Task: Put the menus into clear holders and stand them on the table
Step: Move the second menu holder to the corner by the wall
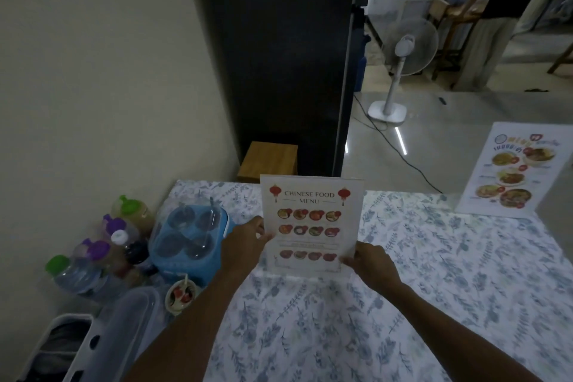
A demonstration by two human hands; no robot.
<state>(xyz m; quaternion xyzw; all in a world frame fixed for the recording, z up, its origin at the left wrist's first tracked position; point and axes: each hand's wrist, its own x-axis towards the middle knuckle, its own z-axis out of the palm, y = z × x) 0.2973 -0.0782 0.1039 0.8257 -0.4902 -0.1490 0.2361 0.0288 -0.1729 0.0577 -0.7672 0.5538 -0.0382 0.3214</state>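
Observation:
A clear holder [311, 273] stands upright in the middle of the table with a "Chinese Food Menu" sheet [311, 220] inside it, facing me. My left hand [245, 242] grips the holder's left edge at mid height. My right hand [372, 263] grips its lower right corner. A second menu [516, 170] with dish photos stands in its own clear holder at the table's far right edge.
A floral cloth covers the table [434, 288]. At the left stand several bottles [93, 257], a blue condiment caddy [189, 239], a small bowl [183, 295] and plastic containers [117, 335]. Beyond are a dark fridge [279, 56], a wooden box [269, 161], a floor fan [400, 62] and a person [496, 9].

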